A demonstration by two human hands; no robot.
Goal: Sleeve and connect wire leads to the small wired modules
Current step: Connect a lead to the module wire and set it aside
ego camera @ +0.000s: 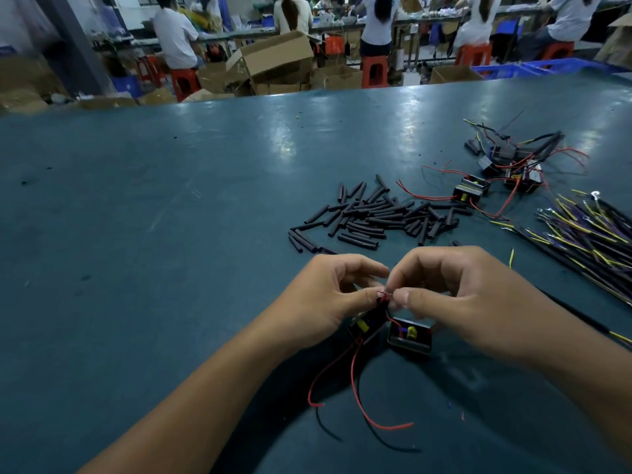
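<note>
Modules (409, 336) with red leads lie on our green table (171, 234), under our hands. Behind it, people sit on red stools (374, 71) among open cardboard boxes (273, 59) and blue crates (547, 67), contents unclear. Our left hand (328, 299) and right hand (455, 295) meet, both pinching one red wire joint (385, 295).

Head view, single, wide-angle: looks forward and down from above the desk (171, 217), close over both forearms, far workbench row along top edge.
</note>
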